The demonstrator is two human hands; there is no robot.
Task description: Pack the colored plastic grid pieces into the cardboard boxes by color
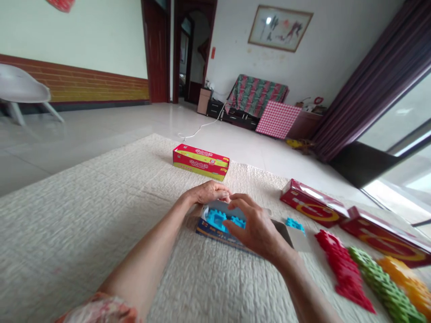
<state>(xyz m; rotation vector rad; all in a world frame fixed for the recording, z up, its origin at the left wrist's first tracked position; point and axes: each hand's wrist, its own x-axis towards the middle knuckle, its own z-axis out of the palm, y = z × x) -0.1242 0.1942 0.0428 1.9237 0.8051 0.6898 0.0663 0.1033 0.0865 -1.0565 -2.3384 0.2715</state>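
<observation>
My left hand (207,193) rests on the far rim of an open blue box (215,233) lying on a cream quilted mat (84,233). Several light blue interlocking plastic pieces (218,218) sit inside the box. My right hand (254,226) hovers over the box's right side, fingers curled onto the blue pieces. Whether it grips one I cannot tell. One loose blue piece (295,224) lies just right of the box.
A red and yellow box (201,162) lies beyond my hands. Two red boxes (314,209) sit at the right. Rows of red (341,269), green (384,285) and orange pieces (409,280) lie at bottom right. A white chair (20,89) stands far left.
</observation>
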